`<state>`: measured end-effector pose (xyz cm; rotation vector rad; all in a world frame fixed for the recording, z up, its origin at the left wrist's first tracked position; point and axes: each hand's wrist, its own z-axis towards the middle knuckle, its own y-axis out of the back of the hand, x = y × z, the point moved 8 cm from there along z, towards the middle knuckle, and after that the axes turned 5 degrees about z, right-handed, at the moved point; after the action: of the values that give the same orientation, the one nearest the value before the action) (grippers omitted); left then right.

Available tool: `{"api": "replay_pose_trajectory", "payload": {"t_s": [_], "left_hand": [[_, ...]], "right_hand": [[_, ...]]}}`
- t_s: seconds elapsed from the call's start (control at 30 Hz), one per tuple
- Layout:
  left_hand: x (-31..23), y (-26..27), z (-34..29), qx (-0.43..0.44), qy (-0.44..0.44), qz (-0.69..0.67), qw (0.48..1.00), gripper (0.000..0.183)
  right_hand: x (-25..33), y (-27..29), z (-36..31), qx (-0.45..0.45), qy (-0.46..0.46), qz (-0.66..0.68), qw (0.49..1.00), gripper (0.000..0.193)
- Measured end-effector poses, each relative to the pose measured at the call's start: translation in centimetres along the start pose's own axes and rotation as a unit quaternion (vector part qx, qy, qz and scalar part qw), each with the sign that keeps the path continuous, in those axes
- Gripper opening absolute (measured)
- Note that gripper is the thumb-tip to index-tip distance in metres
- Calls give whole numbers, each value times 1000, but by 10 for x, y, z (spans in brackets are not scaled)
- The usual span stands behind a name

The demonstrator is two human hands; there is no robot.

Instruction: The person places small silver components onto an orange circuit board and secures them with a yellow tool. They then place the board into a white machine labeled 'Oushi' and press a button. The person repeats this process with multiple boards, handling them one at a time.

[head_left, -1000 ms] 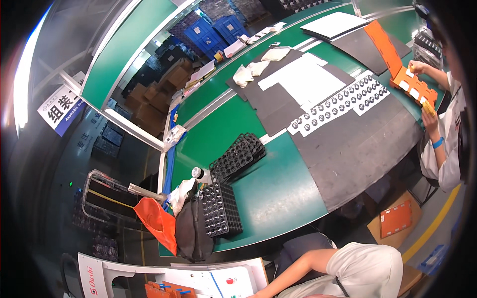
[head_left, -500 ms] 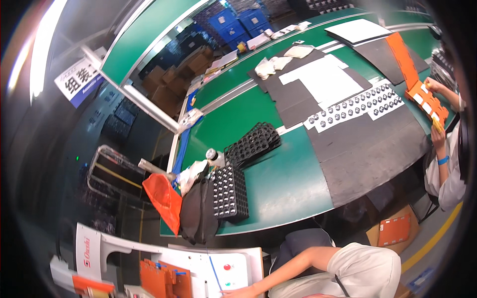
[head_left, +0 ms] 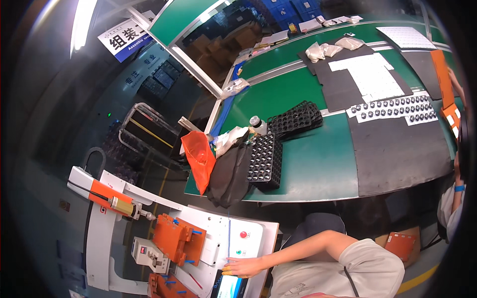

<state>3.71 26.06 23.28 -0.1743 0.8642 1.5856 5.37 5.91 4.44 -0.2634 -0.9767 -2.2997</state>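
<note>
My right hand (head_left: 244,267) rests at the front of a white machine panel, its forearm coming from the right. The fingers lie stretched out and fairly flat, with yellow covers on some fingertips. They are at the upper edge of a lit screen (head_left: 230,285), and the hand appears to hold nothing. Just above it sit a green button (head_left: 239,252) and a red button (head_left: 243,234). To its left, an orange fixture (head_left: 171,238) with blue pegs is mounted beside a white box-shaped device (head_left: 148,256). My left hand is out of the picture.
A green workbench (head_left: 313,169) carries black cell trays (head_left: 266,159), an orange bag (head_left: 198,159), and white sheets with rows of small black parts (head_left: 392,107). At the far right, a co-worker's arm (head_left: 458,174) is by an orange panel (head_left: 441,77). The machine's white arm (head_left: 97,243) rises at left.
The view has swung left and downward, so the bench shifts right and up. More of the machine, the screen and my right hand shows. The co-worker's orange panel is now partly cut off.
</note>
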Motion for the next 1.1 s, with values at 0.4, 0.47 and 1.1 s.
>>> {"api": "replay_pose_trajectory", "payload": {"t_s": [0.4, 0.47, 1.1], "left_hand": [[161, 236, 54, -117, -78, 130, 981, 62], [174, 274, 65, -138, -105, 153, 973, 62], [-56, -117, -163, 359, 269, -551, 704, 71]], "right_hand": [[3, 18, 17, -24, -33, -13, 999, 71], [3, 16, 17, -13, -31, -20, 999, 70], [78, 166, -55, -290, -114, 76, 947, 40]]}}
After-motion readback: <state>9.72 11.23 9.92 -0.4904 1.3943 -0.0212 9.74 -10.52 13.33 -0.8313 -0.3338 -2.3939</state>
